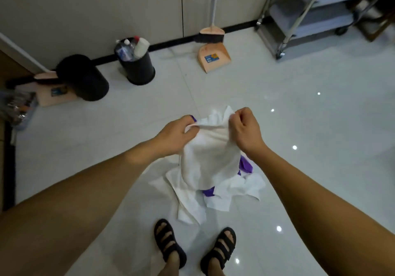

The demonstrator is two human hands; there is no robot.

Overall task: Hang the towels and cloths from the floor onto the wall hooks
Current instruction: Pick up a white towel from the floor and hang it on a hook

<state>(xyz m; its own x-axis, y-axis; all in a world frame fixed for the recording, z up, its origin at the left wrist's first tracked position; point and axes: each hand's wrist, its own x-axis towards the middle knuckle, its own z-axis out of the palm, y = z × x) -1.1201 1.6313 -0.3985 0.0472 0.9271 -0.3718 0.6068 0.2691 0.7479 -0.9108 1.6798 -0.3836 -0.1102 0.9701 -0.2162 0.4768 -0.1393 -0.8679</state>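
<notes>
A white towel (210, 158) hangs in the air in front of me, held by its top edge. My left hand (176, 135) pinches the left part of that edge and my right hand (245, 129) pinches the right part, a short gap between them. Below the towel, a heap of white cloths (239, 188) lies crumpled on the glossy floor, with purple cloth (245, 165) showing through it. A bit of purple also peeks out by my left fingers. No wall hooks are in view.
Two black bins (85, 79) (139, 66) stand by the wall, one holding bottles. A peach broom and dustpan (213, 56) lean at the wall; another dustpan (53, 93) lies left. A metal cart (316, 12) stands at the right. My sandalled feet (194, 248) are just behind the heap.
</notes>
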